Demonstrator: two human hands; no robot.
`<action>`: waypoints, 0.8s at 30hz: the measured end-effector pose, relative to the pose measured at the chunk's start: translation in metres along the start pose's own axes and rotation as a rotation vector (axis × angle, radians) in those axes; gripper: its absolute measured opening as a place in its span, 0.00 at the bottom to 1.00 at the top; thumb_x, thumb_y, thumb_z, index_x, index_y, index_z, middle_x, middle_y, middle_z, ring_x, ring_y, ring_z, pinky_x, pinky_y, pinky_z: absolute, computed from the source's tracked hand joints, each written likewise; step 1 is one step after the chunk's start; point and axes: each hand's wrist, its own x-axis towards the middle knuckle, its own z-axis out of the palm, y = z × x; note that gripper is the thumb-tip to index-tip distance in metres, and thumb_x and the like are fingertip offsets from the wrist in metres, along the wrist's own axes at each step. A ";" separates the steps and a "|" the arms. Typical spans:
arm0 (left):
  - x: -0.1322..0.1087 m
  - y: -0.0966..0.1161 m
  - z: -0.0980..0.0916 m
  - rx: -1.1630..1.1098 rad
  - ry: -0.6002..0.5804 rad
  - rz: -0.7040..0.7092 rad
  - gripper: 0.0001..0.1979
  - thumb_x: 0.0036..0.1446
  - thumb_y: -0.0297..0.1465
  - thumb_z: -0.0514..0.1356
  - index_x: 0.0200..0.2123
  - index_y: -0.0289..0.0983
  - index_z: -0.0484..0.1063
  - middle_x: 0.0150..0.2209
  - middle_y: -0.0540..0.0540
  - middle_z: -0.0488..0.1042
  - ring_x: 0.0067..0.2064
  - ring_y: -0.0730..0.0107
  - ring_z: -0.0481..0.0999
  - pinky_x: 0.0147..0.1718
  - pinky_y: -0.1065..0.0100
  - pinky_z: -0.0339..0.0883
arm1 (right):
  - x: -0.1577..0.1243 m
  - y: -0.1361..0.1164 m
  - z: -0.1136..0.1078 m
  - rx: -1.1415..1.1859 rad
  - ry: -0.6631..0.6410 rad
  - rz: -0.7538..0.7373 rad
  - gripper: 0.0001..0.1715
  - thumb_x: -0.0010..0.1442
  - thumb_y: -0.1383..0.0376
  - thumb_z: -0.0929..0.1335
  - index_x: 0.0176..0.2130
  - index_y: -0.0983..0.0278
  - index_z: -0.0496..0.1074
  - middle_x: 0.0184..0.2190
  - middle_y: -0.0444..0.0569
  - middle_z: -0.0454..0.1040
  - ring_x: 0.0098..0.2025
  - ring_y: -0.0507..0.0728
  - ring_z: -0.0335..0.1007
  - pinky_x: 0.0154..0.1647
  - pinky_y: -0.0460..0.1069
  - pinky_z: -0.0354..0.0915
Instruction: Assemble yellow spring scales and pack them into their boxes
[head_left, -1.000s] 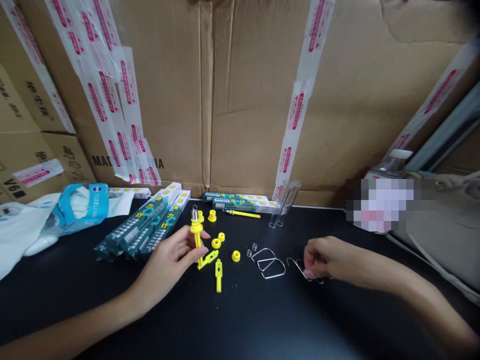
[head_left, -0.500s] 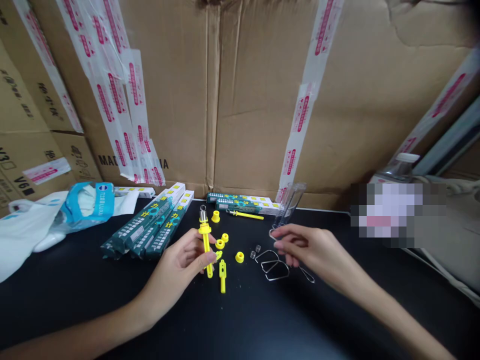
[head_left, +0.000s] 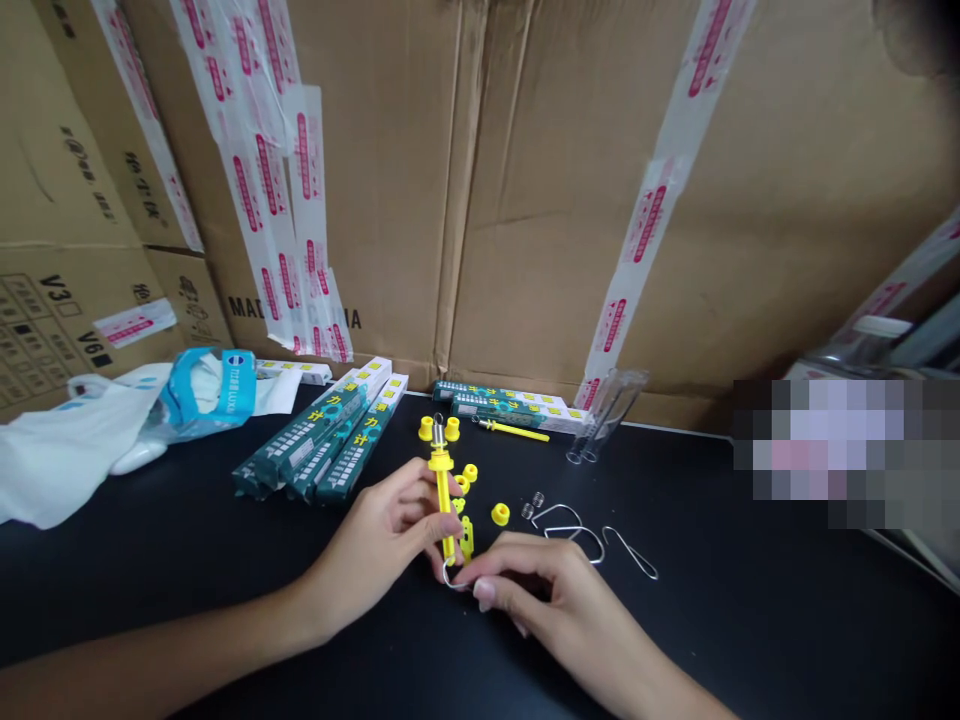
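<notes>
My left hand is closed around a yellow spring scale rod, held upright with its collar and metal spring at the top. My right hand pinches a bent metal wire hook, whose curved end meets the rod's bottom tip. Whether the wire passes through the tip's hole I cannot tell. Behind my hands lie a flat yellow piece, partly hidden, and several yellow caps, one of them a separate cap. Right of these are small springs and loose wire hooks.
Green-and-white boxes lie at the left, with more boxes along the cardboard wall. Another yellow rod lies before them. Clear tubes stand at the back right. A tissue pack and white bag occupy the far left.
My right hand has come left and down from near the clear tubes, bringing the wire hook to the rod's lower end. My left hand still holds the rod. The view has shifted slightly.
</notes>
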 end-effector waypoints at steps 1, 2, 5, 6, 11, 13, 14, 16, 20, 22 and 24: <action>0.000 0.000 0.000 -0.005 -0.003 -0.002 0.19 0.52 0.41 0.69 0.39 0.36 0.67 0.29 0.53 0.73 0.27 0.71 0.76 0.24 0.70 0.73 | 0.000 0.000 -0.001 0.003 -0.012 -0.009 0.10 0.65 0.64 0.69 0.40 0.56 0.84 0.32 0.46 0.81 0.32 0.56 0.74 0.34 0.49 0.65; 0.000 0.000 0.000 -0.008 -0.006 -0.002 0.19 0.52 0.41 0.69 0.39 0.36 0.67 0.29 0.52 0.73 0.27 0.70 0.77 0.24 0.70 0.73 | 0.001 -0.001 -0.001 0.005 -0.025 -0.023 0.10 0.64 0.64 0.70 0.39 0.55 0.84 0.32 0.46 0.81 0.33 0.56 0.75 0.35 0.49 0.66; 0.000 0.002 0.000 -0.002 -0.016 -0.001 0.17 0.53 0.39 0.68 0.38 0.36 0.67 0.29 0.52 0.74 0.27 0.71 0.77 0.25 0.71 0.73 | 0.001 -0.003 -0.001 0.016 -0.043 -0.040 0.10 0.64 0.65 0.70 0.39 0.54 0.84 0.33 0.45 0.81 0.35 0.56 0.76 0.38 0.49 0.65; 0.000 0.003 0.001 0.002 -0.019 0.001 0.17 0.53 0.39 0.68 0.38 0.36 0.67 0.29 0.52 0.74 0.27 0.72 0.76 0.25 0.71 0.72 | 0.001 -0.003 -0.001 0.025 -0.041 -0.033 0.10 0.64 0.65 0.70 0.39 0.54 0.84 0.33 0.45 0.82 0.35 0.56 0.76 0.39 0.49 0.66; -0.001 0.003 0.001 -0.004 -0.024 0.008 0.16 0.54 0.37 0.68 0.40 0.36 0.68 0.29 0.52 0.74 0.27 0.72 0.76 0.25 0.72 0.71 | 0.000 -0.002 0.000 0.065 -0.026 0.023 0.11 0.64 0.62 0.69 0.36 0.58 0.83 0.32 0.48 0.80 0.31 0.55 0.72 0.33 0.49 0.64; -0.001 0.001 -0.001 -0.006 -0.020 0.021 0.16 0.55 0.38 0.67 0.40 0.36 0.68 0.29 0.52 0.75 0.28 0.71 0.77 0.26 0.71 0.71 | 0.000 0.000 0.001 0.123 -0.028 0.095 0.13 0.63 0.58 0.69 0.35 0.61 0.83 0.30 0.48 0.77 0.26 0.52 0.66 0.27 0.47 0.60; -0.001 0.001 -0.002 0.000 -0.011 0.033 0.15 0.55 0.37 0.67 0.40 0.36 0.68 0.30 0.51 0.76 0.29 0.70 0.77 0.27 0.71 0.72 | 0.001 0.001 0.001 0.174 -0.028 0.137 0.14 0.62 0.57 0.70 0.35 0.63 0.82 0.29 0.47 0.76 0.24 0.51 0.63 0.25 0.46 0.59; -0.001 -0.001 -0.003 0.034 0.021 0.063 0.13 0.56 0.36 0.67 0.39 0.36 0.69 0.32 0.50 0.77 0.33 0.68 0.78 0.33 0.69 0.73 | 0.002 0.004 0.001 0.289 -0.015 0.196 0.16 0.59 0.53 0.72 0.38 0.64 0.79 0.27 0.45 0.74 0.22 0.49 0.60 0.23 0.45 0.58; -0.001 0.001 -0.005 0.101 0.093 0.111 0.10 0.56 0.34 0.67 0.35 0.36 0.70 0.33 0.50 0.77 0.37 0.67 0.78 0.40 0.67 0.72 | 0.004 0.009 0.002 0.338 0.029 0.194 0.18 0.58 0.51 0.73 0.36 0.64 0.75 0.26 0.42 0.72 0.22 0.49 0.61 0.23 0.44 0.60; -0.001 0.004 -0.004 0.107 0.127 0.112 0.10 0.54 0.34 0.68 0.34 0.37 0.70 0.29 0.52 0.75 0.32 0.70 0.76 0.34 0.69 0.72 | 0.003 0.010 0.003 0.283 0.048 0.163 0.15 0.58 0.54 0.74 0.34 0.64 0.75 0.27 0.43 0.72 0.25 0.50 0.64 0.26 0.45 0.63; -0.001 0.006 -0.002 0.106 0.144 0.103 0.12 0.52 0.34 0.69 0.33 0.37 0.70 0.26 0.54 0.72 0.26 0.72 0.74 0.28 0.70 0.71 | 0.001 0.010 0.004 0.211 0.073 0.117 0.12 0.56 0.57 0.75 0.36 0.63 0.76 0.28 0.43 0.74 0.28 0.51 0.67 0.30 0.45 0.65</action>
